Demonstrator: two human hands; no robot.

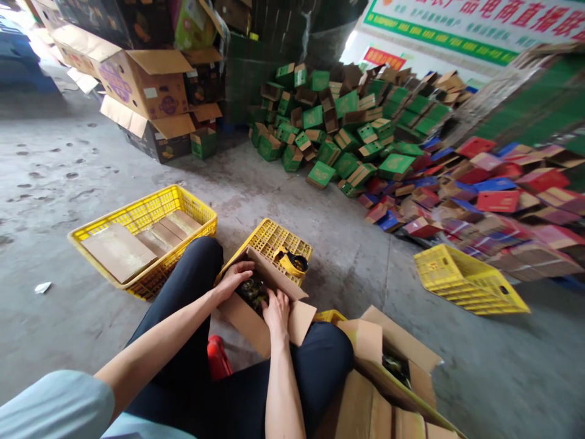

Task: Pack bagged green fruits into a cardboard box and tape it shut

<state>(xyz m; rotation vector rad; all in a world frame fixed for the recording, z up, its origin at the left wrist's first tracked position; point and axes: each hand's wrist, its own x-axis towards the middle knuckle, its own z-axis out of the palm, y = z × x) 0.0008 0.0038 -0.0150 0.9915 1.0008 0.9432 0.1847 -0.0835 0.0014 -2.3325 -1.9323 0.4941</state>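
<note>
An open cardboard box [249,323] sits between my knees at the edge of an upturned yellow crate. Dark, glossy greenish items [253,291] lie inside; their kind is too blurred to tell. My left hand [235,280] lies over the box's left side, fingers stretched out toward the inside. My right hand [276,310] reaches in from the near right, its slightly spread fingers touching the contents. Just beyond the box, a yellow-and-black tape dispenser [292,262] rests on the upturned crate [262,235].
At left, a yellow crate [141,286] holds several closed cartons [119,250]. Another open box [402,366] with dark contents stands by my right knee, above more cartons [365,408]. A tilted yellow crate [470,280], heaped green boxes [347,164] and red-blue boxes [498,201] lie farther off.
</note>
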